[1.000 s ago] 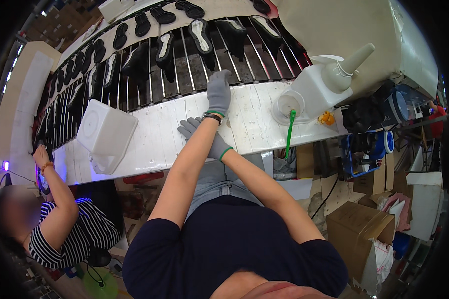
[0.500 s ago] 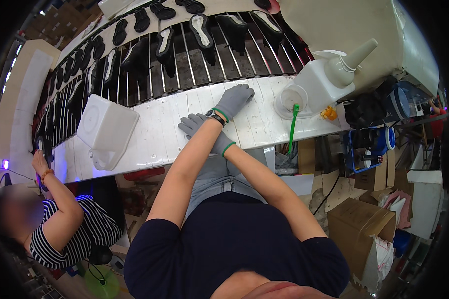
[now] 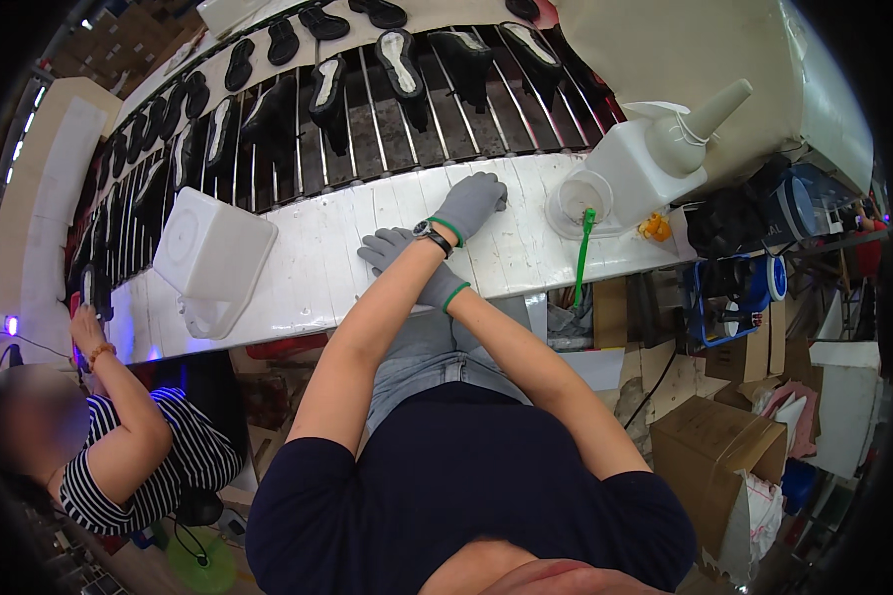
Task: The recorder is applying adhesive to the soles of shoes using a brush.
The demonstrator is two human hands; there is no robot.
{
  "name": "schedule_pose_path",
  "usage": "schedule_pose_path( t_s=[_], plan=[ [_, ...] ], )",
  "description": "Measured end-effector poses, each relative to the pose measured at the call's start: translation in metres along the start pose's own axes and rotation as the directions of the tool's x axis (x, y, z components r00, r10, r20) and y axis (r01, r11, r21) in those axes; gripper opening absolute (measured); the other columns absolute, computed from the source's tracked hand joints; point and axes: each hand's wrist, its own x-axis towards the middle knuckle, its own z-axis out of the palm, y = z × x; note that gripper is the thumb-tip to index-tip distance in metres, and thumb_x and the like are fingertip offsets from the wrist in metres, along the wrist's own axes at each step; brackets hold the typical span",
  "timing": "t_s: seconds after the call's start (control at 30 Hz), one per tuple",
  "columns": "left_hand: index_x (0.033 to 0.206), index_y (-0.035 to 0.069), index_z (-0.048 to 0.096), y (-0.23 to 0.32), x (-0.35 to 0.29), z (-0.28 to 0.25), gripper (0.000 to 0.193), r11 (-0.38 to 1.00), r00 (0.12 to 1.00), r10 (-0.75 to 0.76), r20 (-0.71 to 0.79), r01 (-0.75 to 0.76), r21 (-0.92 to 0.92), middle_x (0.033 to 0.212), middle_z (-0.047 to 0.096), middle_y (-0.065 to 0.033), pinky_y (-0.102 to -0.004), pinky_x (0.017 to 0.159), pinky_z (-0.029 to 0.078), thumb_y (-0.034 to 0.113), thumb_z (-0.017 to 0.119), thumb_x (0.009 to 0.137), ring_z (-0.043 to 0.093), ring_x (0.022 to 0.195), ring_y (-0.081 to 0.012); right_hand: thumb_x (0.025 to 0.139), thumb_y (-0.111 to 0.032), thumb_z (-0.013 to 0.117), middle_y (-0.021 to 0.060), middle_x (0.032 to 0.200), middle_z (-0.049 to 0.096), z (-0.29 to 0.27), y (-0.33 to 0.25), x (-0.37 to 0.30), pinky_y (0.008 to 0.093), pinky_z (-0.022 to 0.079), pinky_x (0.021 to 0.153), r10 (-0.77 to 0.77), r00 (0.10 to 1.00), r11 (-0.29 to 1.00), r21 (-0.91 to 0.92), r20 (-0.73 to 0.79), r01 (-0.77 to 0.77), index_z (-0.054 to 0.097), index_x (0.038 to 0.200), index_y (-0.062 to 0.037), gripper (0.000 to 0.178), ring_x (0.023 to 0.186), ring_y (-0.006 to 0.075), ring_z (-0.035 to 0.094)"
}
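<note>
"What have the hands got?"

"Nothing that shows. The left hand point(image 3: 473, 203) rests near the far edge of the bench point(image 3: 318, 268), fingers curled; whether anything is inside, I can't tell. The right hand point(image 3: 385, 250) lies nearer the near edge, under the left wrist, fingers loosely apart."

"And the shoes point(image 3: 401, 69)?"

"On the rack point(image 3: 357, 182), just past the bench's far edge, out of both hands' touch. Several show white undersides."

"What looks done?"

"The white on those undersides, I'd judge; it stands out against the black."

"And left?"

"Soles point(image 3: 324, 27) lie along the ledge point(image 3: 261, 61) beyond the rack's far edge, apart from those shoes, so I'd call the two not joined."

"Is the brush point(image 3: 582, 263) in use?"

"No. It leans in the cup point(image 3: 562, 216) toward the bench's right end, its green handle reaching past the near edge, beside the jug point(image 3: 617, 164)."
</note>
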Motion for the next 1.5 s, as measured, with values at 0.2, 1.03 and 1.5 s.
schedule_pose_path(
  t_s=[0.2, 1.03, 1.5],
  plan=[
    [0.091, 0.005, 0.061, 0.002, 0.008, 0.003, 0.014, 0.990, 0.995, 0.063, 0.077, -0.072, 0.125, 0.089, 0.061, -0.0149, -0.0441, 0.079, 0.049, 0.017, 0.057, 0.087, 0.059, 0.090, -0.0336, 0.094, -0.033, 0.045, 0.0142, 0.149, 0.038, 0.020, 0.014, -0.010, 0.0440, 0.023, 0.116, -0.011, 0.996, 0.990, 0.136, -0.091, 0.023, 0.038, 0.143, -0.0064, 0.057, 0.138, 0.0293, 0.034],
    [0.090, 0.007, 0.063, -0.005, -0.009, -0.002, 0.012, 0.934, 0.999, -0.003, -0.043, -0.012, -0.356, 0.093, 0.061, -0.0125, -0.0416, 0.081, 0.048, 0.018, 0.064, 0.085, 0.059, 0.092, -0.0326, 0.093, -0.031, 0.045, 0.0153, 0.147, 0.039, 0.002, 0.003, -0.001, 0.0469, 0.024, 0.115, 0.009, 1.000, 0.998, -0.055, 0.010, -0.008, 0.038, 0.142, -0.0062, 0.055, 0.137, 0.0332, 0.035],
    [0.091, 0.003, 0.058, 0.010, 0.013, 0.007, 0.016, 0.995, 0.993, 0.103, 0.060, -0.103, -0.009, 0.096, 0.059, -0.0150, -0.0421, 0.083, 0.046, 0.019, 0.058, 0.090, 0.058, 0.095, -0.0328, 0.090, -0.037, 0.050, 0.0127, 0.151, 0.036, 0.008, 0.010, -0.008, 0.0455, 0.021, 0.116, 0.023, 0.999, 0.997, 0.079, -0.050, -0.019, 0.038, 0.144, -0.0086, 0.062, 0.139, 0.0300, 0.032]
  ],
)
